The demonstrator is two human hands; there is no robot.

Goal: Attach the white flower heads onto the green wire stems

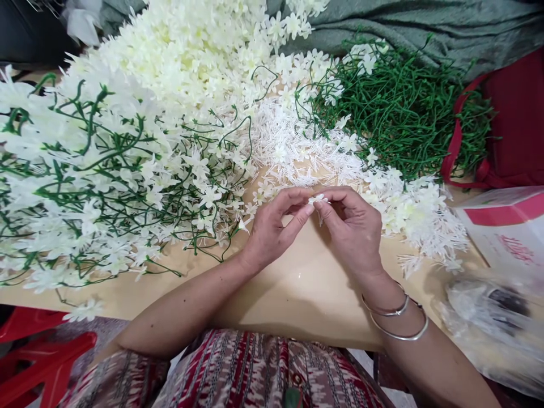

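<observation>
My left hand (274,229) and my right hand (352,229) meet over the tan tabletop (306,289), fingertips pinched together on one small white plastic flower (318,199). Two silver bangles (397,320) sit on my right wrist. Just beyond my fingers lies a heap of loose white flower pieces (293,144). To the left spreads a large pile of finished white flowers on green stems (106,164). A mound of bare green stems (403,113) lies at the back right.
A red bag (505,130) stands at the far right, with a white and red box (505,226) and a clear plastic bag (493,323) in front of it. Grey cloth (425,22) lies behind. A red plastic stool (38,357) shows at lower left.
</observation>
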